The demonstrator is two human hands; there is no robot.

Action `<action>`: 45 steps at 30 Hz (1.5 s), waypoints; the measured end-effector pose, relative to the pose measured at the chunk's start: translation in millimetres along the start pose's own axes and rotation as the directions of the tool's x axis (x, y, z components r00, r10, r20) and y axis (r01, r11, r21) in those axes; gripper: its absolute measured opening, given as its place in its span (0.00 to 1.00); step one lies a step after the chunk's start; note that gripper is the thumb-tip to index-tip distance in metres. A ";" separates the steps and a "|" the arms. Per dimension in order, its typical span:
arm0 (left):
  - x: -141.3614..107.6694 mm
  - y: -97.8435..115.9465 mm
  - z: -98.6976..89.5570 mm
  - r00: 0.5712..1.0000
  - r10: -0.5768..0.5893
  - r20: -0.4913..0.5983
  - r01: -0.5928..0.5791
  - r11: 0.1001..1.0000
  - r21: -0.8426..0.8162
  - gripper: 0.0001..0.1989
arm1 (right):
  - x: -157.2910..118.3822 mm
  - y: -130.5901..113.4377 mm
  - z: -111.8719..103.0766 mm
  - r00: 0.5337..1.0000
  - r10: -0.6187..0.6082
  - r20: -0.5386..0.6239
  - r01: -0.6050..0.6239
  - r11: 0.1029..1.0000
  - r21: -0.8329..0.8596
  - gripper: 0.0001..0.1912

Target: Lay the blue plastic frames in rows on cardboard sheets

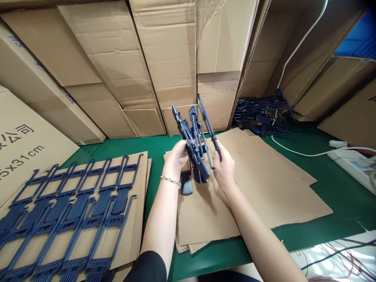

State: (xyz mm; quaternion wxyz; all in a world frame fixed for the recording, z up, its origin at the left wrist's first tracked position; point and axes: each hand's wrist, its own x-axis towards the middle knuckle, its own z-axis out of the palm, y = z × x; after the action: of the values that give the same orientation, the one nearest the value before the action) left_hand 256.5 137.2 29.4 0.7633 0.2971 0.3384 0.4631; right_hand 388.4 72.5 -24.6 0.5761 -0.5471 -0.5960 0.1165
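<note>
My left hand [177, 157], with a chain bracelet at its wrist, is closed around a bundle of dark blue plastic brackets [197, 166] above the cardboard sheets [249, 188]. Pinched in my right hand [225, 163] is a single dark blue bracket [208, 119], tilted and just to the right of the bundle. Below my left hand, a ribbed blue bracket end [187, 185] shows against the cardboard; the rest of that piece is partly hidden by the hand and bundle.
On the left, similar brackets [84, 211] lie in two rows on cardboard. A tangled bracket pile [261, 115] sits at the back right. Cardboard boxes [164, 51] wall the rear. A power strip [352, 166], white cable [293, 152] and loose wires [343, 260] are at right.
</note>
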 end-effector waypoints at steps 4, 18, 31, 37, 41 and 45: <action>-7.5 12.7 -9.4 0.998 0.070 0.008 -0.069 0.996 -0.047 0.07 | 14.8 6.5 -14.1 0.951 0.306 -0.052 -0.288 0.932 0.219 0.22; -8.4 61.7 -55.0 0.768 0.310 -0.560 -0.549 0.770 -0.326 0.20 | 33.8 43.7 -60.8 0.840 0.541 0.036 -0.485 0.779 -0.398 0.08; -14.3 63.4 -43.2 0.786 0.305 -0.537 -0.548 0.746 -0.378 0.19 | 12.0 38.2 -18.1 0.772 0.334 0.540 0.000 0.850 -0.527 0.20; -11.9 63.7 -48.3 0.812 0.309 -0.496 -0.536 0.732 -0.421 0.21 | 3.3 18.0 -13.6 0.721 0.334 0.607 0.063 0.841 -0.538 0.13; -7.6 63.3 -55.7 0.819 0.289 -0.495 -0.519 0.741 -0.426 0.21 | -3.0 7.6 -4.5 0.713 0.337 0.615 0.070 0.839 -0.540 0.11; -4.8 63.0 -60.9 0.829 0.268 -0.490 -0.496 0.756 -0.427 0.20 | -8.2 1.1 1.6 0.719 0.338 0.607 0.069 0.834 -0.547 0.10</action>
State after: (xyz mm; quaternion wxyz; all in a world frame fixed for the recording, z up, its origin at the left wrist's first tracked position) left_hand 174.8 166.3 42.8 0.6154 0.0340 0.2736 0.7384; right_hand 385.6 67.3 -30.6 0.1302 -0.6464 -0.7294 0.1821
